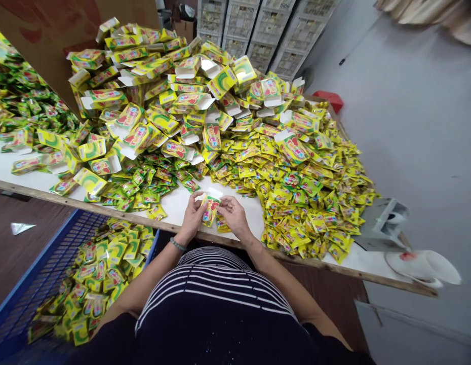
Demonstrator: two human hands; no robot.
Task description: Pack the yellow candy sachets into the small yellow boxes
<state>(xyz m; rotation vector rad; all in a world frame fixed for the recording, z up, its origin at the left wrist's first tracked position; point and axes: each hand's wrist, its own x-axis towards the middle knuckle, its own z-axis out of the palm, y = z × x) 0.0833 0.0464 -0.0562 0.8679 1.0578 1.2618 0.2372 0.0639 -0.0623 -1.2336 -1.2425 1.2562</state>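
Note:
Between my two hands, just above the table's front edge, is a small yellow and green printed box (210,210) with a white flap standing up at its top. My left hand (192,215) pinches the box's left side between thumb and fingers. My right hand (234,215) has its fingertips at the upper right edge of the same box. Under the right hand lies a yellow sachet (222,224), partly hidden. Green sachets (134,190) lie in a heap to the left, and a large pile of yellow sachets (300,203) spreads to the right.
Open-flapped boxes (174,96) are heaped across the back of the table (178,200). A blue crate (70,233) full of boxes stands below on the left. A tape dispenser (385,223) and a white scoop-like container (429,266) sit at the right end. Stacked crates (241,23) stand behind.

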